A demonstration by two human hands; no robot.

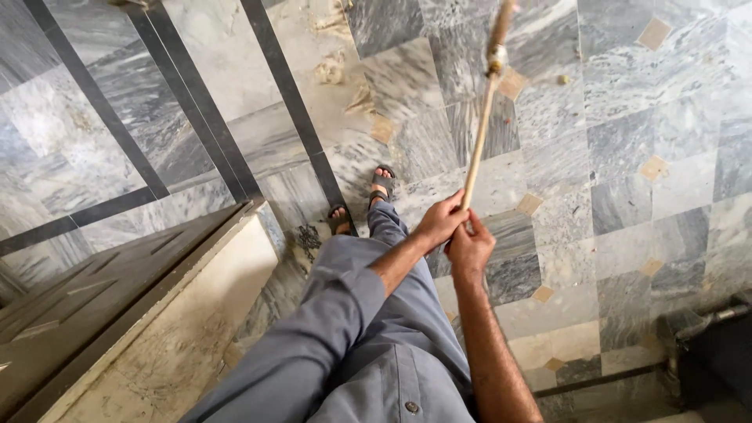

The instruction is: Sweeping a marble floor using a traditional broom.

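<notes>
Nearest us, our right hand and left hand are both closing around the long pale wooden broom handle, left just above right. We are keeping this stacked grip firm. Farther out, the handle is reaching over the grey marble floor, probably toward the scattered tan debris.

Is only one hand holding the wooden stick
No, both the left hand and right hand grip the wooden stick.
</notes>
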